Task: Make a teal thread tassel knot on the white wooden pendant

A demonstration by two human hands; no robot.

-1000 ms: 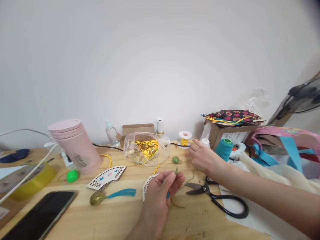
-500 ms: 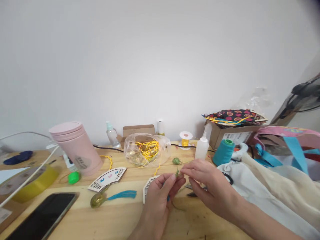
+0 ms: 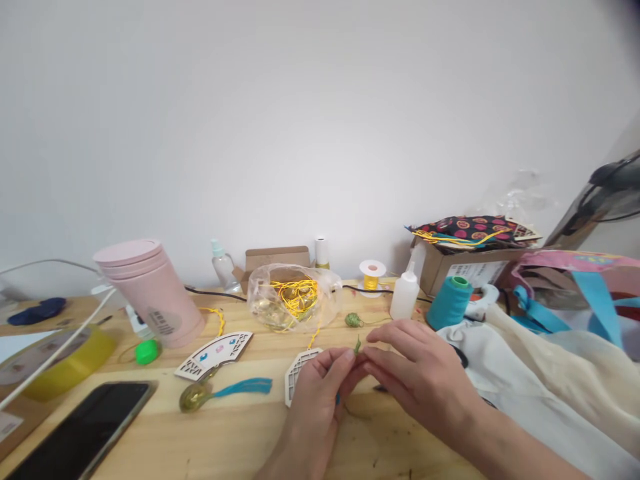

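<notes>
My left hand (image 3: 325, 390) is closed in a pinch around a short green cord (image 3: 358, 344), whose tip sticks up above the thumb. A sliver of blue shows below the left fingers. My right hand (image 3: 417, 370) reaches in from the right, its bent fingertips against the left ones; whatever they grip is hidden. Thin thread (image 3: 356, 415) hangs below the hands. Behind them lies a small ball of green cord (image 3: 353, 320) with a loose strand. A white openwork pendant (image 3: 295, 373) with a yellow loop is partly covered by my left hand.
To the left are a fan-shaped pendant (image 3: 215, 355), a gold ornament with blue tassel (image 3: 195, 397), a phone (image 3: 85, 433) and a pink tumbler (image 3: 150, 293). Behind stand a bag of yellow cords (image 3: 295, 297) and a squeeze bottle (image 3: 405, 297). A teal thread cone (image 3: 449, 303) and cloth (image 3: 530, 387) are right.
My right hand has shifted slightly, bringing its fingertips closer against the left hand's. The left hand keeps its pinch, and the green tip still stands above the thumb. The view has shifted slightly.
</notes>
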